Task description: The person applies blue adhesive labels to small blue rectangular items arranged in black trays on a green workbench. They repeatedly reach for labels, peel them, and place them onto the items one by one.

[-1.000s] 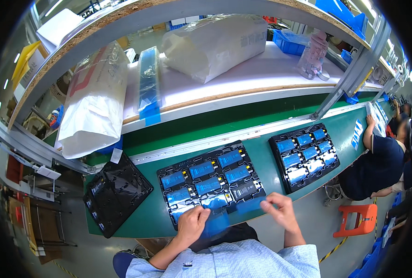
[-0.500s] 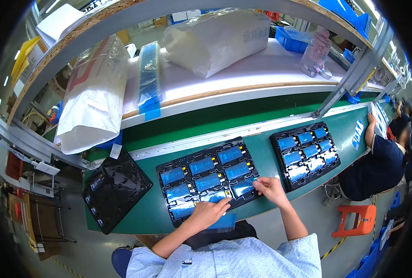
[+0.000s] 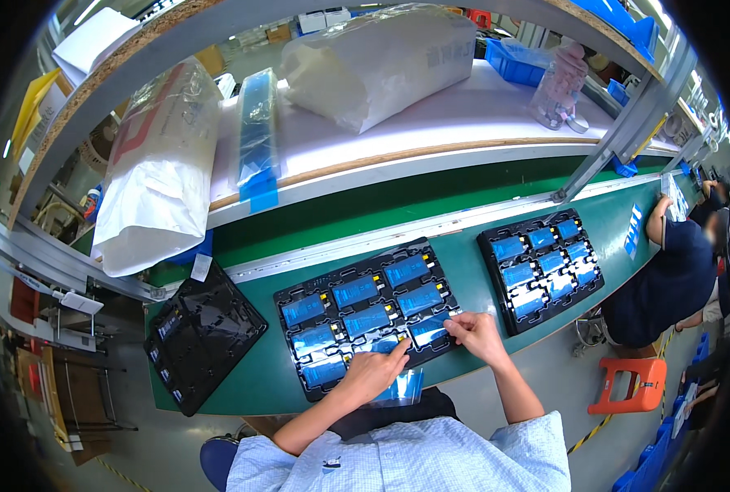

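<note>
A black tray (image 3: 291, 297) with several blue rectangular parts lies on the green belt in front of me. My left hand (image 3: 375, 371) rests on the tray's near edge, index finger pointing at a blue part (image 3: 381, 344) in the front row. My right hand (image 3: 473, 334) pinches at the front right blue part (image 3: 427, 330), fingers closed on its edge or its clear film; which one I cannot tell. A loose piece of clear bluish film (image 3: 404, 389) lies at the belt's near edge under my left wrist.
A second filled black tray (image 3: 490, 250) lies to the right; a stack of empty black trays (image 3: 201, 332) sits to the left. White bags (image 3: 161, 172) and a blue-taped bundle (image 3: 258, 139) rest on the shelf above. Another person (image 3: 668, 262) works at the far right by an orange stool (image 3: 634, 384).
Both hands moved up from the belt's near edge onto the tray's front row. The right hand shifted left to the front right part.
</note>
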A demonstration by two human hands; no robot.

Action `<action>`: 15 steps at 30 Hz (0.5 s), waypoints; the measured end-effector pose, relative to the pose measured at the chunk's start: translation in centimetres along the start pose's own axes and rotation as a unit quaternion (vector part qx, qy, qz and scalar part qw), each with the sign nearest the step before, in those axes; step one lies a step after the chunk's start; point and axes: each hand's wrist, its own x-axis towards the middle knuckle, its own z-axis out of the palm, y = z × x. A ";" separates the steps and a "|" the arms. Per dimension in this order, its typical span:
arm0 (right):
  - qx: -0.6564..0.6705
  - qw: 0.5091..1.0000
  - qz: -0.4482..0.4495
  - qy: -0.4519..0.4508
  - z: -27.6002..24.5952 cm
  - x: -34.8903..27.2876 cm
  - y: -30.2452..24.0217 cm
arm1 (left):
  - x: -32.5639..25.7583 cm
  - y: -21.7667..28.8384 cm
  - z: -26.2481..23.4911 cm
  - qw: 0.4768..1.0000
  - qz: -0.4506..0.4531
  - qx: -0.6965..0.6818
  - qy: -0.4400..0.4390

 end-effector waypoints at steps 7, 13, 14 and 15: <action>-0.008 1.000 -0.002 0.004 0.1 0.1 0.1 | 0.4 0.2 0.3 1.000 0.009 -0.001 -0.003; -0.042 0.999 -0.005 0.015 0.2 0.0 -0.3 | 1.0 0.5 0.0 0.997 0.008 0.045 -0.055; -0.051 0.999 -0.007 0.017 0.2 0.0 -0.3 | 1.0 0.4 0.2 0.997 0.010 0.050 -0.056; -0.065 0.997 -0.018 0.026 0.2 -0.1 -0.5 | 1.0 0.4 0.3 0.997 0.011 0.054 -0.057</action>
